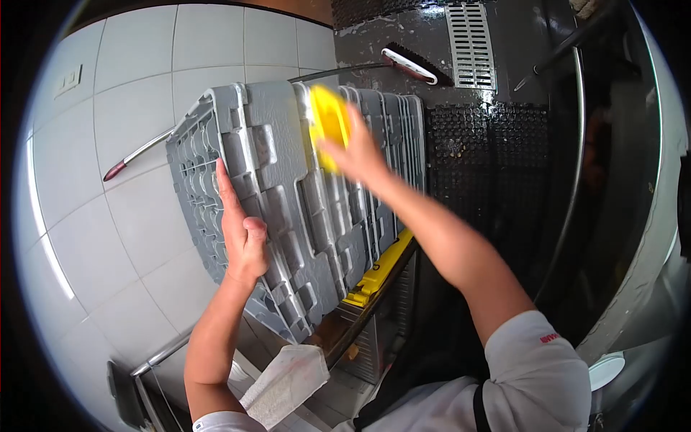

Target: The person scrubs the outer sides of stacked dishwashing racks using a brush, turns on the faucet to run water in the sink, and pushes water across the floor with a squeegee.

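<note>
A large grey plastic rack (270, 183), its end face made of a grid of round cells, lies tilted on its side, soapy streaks on its ribbed wall. My left hand (243, 234) rests along the rack's near left edge, fingers stretched out and thumb up. In my right hand (360, 151) is a yellow scrub brush (330, 119), pressed to the rack's upper wall and slightly blurred. Its bristles are hidden. Beneath the rack's lower right edge, a yellow plastic piece (378, 273) shows.
White wall tiles (137, 115) stand close on the left. Behind the rack are a floor squeegee or broom head (414, 65), a floor drain grate (471, 47) and black rubber matting (489, 144). A whitish cloth-like item (288, 385) sits below, near my left forearm.
</note>
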### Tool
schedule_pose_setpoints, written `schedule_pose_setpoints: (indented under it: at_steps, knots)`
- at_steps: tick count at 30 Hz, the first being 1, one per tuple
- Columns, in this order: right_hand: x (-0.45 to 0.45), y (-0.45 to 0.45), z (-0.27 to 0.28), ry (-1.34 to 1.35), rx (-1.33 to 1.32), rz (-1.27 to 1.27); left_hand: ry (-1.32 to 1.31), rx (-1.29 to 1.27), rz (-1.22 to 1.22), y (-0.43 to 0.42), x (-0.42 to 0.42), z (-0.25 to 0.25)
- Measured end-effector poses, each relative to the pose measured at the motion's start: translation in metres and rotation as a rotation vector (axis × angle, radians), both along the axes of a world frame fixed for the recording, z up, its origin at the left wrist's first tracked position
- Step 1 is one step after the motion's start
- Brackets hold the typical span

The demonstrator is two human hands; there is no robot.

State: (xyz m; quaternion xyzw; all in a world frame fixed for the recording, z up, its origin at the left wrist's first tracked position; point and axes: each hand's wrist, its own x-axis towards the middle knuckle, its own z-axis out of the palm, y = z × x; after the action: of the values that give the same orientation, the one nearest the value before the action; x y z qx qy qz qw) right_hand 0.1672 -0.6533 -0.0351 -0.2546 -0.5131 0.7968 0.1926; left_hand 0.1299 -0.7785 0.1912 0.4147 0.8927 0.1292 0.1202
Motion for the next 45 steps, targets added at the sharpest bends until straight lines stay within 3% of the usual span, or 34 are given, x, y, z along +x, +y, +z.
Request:
schedule_pose_setpoints:
  at_steps: [4, 8, 10, 12, 14, 17, 18, 20, 23, 26, 29, 30, 32, 35, 40, 42, 45]
  knots:
    - [0.100, -0.095, -0.005, 0.084, 0.100, 0.082, 0.008, -0.007, 0.013, 0.002, 0.001, 0.001]
    - [0.017, -0.023, 0.001, -0.038, -0.085, 0.018, 0.043, 0.000, -0.017, -0.001, -0.002, -0.002]
    - [-0.031, 0.037, 0.005, -0.067, 0.042, -0.051, 0.062, -0.012, -0.027, -0.004, -0.003, -0.004]
    - [-0.033, 0.037, 0.005, -0.087, -0.027, -0.066, 0.077, -0.033, -0.034, -0.005, -0.004, -0.003]
    - [0.022, -0.011, 0.006, -0.102, -0.159, 0.015, 0.084, -0.039, -0.037, -0.005, -0.004, -0.003]
    - [0.122, -0.126, -0.036, -0.033, 0.035, -0.025, 0.090, -0.037, -0.031, -0.006, -0.005, -0.004]
    - [0.141, -0.129, -0.028, -0.036, 0.089, 0.007, 0.088, -0.035, -0.026, -0.006, -0.004, -0.003]
    - [0.118, -0.123, -0.044, -0.007, -0.018, -0.010, 0.091, -0.047, -0.033, -0.006, -0.004, -0.005]
    - [0.004, -0.023, -0.055, -0.084, -0.128, -0.156, 0.146, -0.084, -0.052, -0.008, -0.005, -0.004]
    - [-0.061, 0.059, -0.078, -0.166, 0.063, -0.220, 0.142, -0.086, 0.002, -0.004, -0.002, -0.005]
    - [-0.033, 0.034, -0.091, -0.125, 0.004, -0.062, 0.153, -0.118, 0.026, -0.004, -0.001, -0.004]
    - [-0.015, -0.006, -0.099, -0.034, -0.023, -0.187, 0.159, -0.123, 0.017, -0.004, -0.002, -0.004]
    - [0.049, -0.055, -0.083, -0.130, -0.121, -0.010, 0.190, -0.155, 0.031, -0.003, -0.002, -0.002]
    - [0.122, -0.127, -0.089, -0.113, -0.038, 0.079, 0.201, -0.165, 0.039, -0.002, -0.001, -0.003]
    - [0.009, -0.043, -0.103, -0.122, -0.043, -0.128, 0.208, -0.167, 0.047, 0.001, 0.000, -0.003]
    - [-0.033, 0.007, -0.111, -0.109, 0.087, -0.165, 0.235, -0.172, 0.046, -0.001, -0.002, -0.004]
    - [-0.013, -0.011, -0.113, -0.013, -0.079, -0.160, 0.222, -0.167, 0.067, 0.001, 0.000, -0.005]
